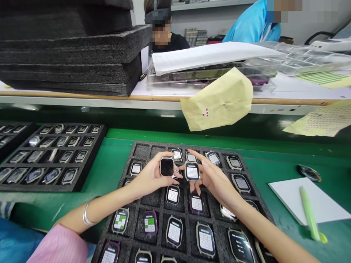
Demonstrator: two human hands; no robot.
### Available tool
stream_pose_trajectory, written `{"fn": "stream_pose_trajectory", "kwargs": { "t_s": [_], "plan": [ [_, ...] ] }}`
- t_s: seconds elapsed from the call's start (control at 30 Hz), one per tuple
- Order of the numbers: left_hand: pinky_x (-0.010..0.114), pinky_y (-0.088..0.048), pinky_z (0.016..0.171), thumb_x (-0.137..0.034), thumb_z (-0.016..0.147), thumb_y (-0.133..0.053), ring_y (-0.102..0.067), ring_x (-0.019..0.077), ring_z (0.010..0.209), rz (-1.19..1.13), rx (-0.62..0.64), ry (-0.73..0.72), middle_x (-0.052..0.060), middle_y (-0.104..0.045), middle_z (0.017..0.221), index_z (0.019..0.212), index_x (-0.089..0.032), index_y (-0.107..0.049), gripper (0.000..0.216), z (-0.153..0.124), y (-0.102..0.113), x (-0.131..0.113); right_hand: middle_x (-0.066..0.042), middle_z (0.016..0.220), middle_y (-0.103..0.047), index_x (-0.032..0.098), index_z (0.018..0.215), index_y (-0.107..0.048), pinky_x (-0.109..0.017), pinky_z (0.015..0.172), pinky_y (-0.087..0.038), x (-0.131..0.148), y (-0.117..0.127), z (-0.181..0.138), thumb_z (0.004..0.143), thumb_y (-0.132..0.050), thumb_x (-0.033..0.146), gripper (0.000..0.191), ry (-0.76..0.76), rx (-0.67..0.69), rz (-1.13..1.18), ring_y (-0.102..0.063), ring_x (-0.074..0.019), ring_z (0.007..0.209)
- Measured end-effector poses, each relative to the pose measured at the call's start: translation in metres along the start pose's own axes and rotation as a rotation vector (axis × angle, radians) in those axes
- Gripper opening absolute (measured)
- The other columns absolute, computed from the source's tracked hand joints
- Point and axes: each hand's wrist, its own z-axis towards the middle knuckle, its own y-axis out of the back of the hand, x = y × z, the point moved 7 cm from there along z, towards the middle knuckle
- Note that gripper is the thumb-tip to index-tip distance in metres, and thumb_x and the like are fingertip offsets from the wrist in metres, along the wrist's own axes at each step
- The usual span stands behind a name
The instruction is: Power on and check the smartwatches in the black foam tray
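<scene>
A strip of green table ran between the foam tray and a second tray off its left edge, and another stretch lay open along the foam tray's far edge. Just in from the middle of that far edge were both hands — the left hand pinching a dark-screened watch between thumb and fingers, the right hand gripping a lit watch just beside it. I couldn't tell whether their fingertips touched. They partly hid the pockets below; the right forearm covered watches toward the tray's right edge, and its near edge fell out of sight. Creased yellow paper drooped from the shelf beyond, where black foam blocks were piled. Off the tray's right edge lay a white pad and a green pen.
</scene>
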Motion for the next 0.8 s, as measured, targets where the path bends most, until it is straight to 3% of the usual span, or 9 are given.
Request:
{"fn": "stream_pose_trajectory", "kwargs": {
  "t_s": [0.1, 0.17, 0.27, 0.37, 0.47, 0.57, 0.67, 0.8],
  "plan": [
    [0.04, -0.054, 0.081, -0.013, 0.07, -0.069, -0.063, 0.0232, 0.096, -0.024, 0.039, -0.014, 0.007, -0.062, 0.103, 0.118, -0.021, -0.048, 0.053, 0.0, -0.003, -0.002, -0.009, 0.085, -0.068, 0.017, 0.146, -0.029, -0.027, 0.043, -0.046, -0.002, 0.002, 0.0, 0.092, -0.052, 0.047, 0.066, -0.007, -0.017, -0.005, -0.064, -0.0193, 0.056],
    [0.034, -0.055, 0.073, -0.012, 0.071, -0.068, -0.063, 0.0202, 0.09, 0.028, 0.045, -0.024, 0.006, -0.061, 0.101, 0.118, -0.021, -0.047, 0.052, -0.001, -0.003, -0.002, -0.005, 0.073, -0.065, 0.015, 0.146, -0.031, -0.027, 0.044, -0.047, -0.003, 0.003, 0.0, 0.091, -0.055, 0.041, 0.065, -0.01, -0.017, -0.021, -0.064, -0.0207, 0.057],
    [0.025, -0.05, 0.065, -0.011, 0.073, -0.069, -0.06, 0.0136, 0.078, 0.145, 0.025, -0.033, 0.001, -0.057, 0.091, 0.118, -0.022, -0.044, 0.053, -0.003, -0.001, 0.0, -0.004, 0.071, -0.064, 0.017, 0.142, -0.039, -0.027, 0.046, -0.048, -0.001, 0.002, -0.002, 0.09, -0.059, 0.036, 0.059, 0.019, 0.003, -0.071, -0.065, -0.0209, 0.059],
    [0.027, -0.05, 0.071, -0.013, 0.079, -0.066, -0.059, 0.0136, 0.077, 0.26, 0.043, -0.062, -0.001, -0.055, 0.085, 0.127, -0.024, -0.036, 0.057, -0.008, -0.004, 0.005, -0.005, 0.079, -0.066, 0.021, 0.132, -0.052, -0.027, 0.05, -0.05, 0.001, -0.003, -0.004, 0.09, -0.061, 0.037, 0.046, 0.054, 0.052, -0.162, -0.063, -0.0178, 0.06],
    [0.032, -0.05, 0.08, -0.018, 0.087, -0.06, -0.062, 0.0174, 0.087, 0.512, 0.034, -0.294, 0.003, -0.058, 0.097, 0.13, -0.026, -0.032, 0.053, -0.014, -0.01, -0.005, -0.004, 0.081, -0.064, 0.019, 0.11, -0.067, -0.026, 0.054, -0.051, -0.001, -0.012, -0.006, 0.086, -0.068, 0.04, 0.032, 0.063, 0.129, -0.201, -0.058, -0.0134, 0.057],
    [0.033, -0.049, 0.085, -0.023, 0.085, -0.065, -0.06, 0.0206, 0.099, 0.808, 0.012, -0.551, 0.006, -0.057, 0.11, 0.124, -0.027, -0.041, 0.046, -0.023, -0.021, -0.02, -0.003, 0.083, -0.062, 0.019, 0.1, -0.07, -0.024, 0.054, -0.051, -0.004, -0.016, -0.007, 0.078, -0.076, 0.043, 0.034, 0.067, 0.177, -0.146, -0.057, -0.0132, 0.061],
    [0.035, -0.048, 0.084, -0.031, 0.078, -0.074, -0.058, 0.0222, 0.098, 0.921, 0.034, -0.637, 0.006, -0.056, 0.106, 0.119, -0.025, -0.049, 0.049, -0.025, -0.032, -0.027, -0.003, 0.086, -0.062, 0.018, 0.1, -0.07, -0.024, 0.055, -0.051, -0.009, -0.016, -0.008, 0.075, -0.077, 0.049, 0.041, 0.051, 0.196, -0.113, -0.057, -0.013, 0.06],
    [0.039, -0.049, 0.083, -0.043, 0.068, -0.08, -0.055, 0.0239, 0.098, 0.854, 0.046, -0.719, 0.007, -0.052, 0.104, 0.113, -0.023, -0.056, 0.055, -0.025, -0.041, -0.031, -0.003, 0.08, -0.062, 0.015, 0.102, -0.07, -0.024, 0.054, -0.051, -0.01, -0.024, -0.012, 0.076, -0.076, 0.051, 0.045, 0.053, 0.337, -0.023, -0.057, -0.0122, 0.057]
  ]
}}
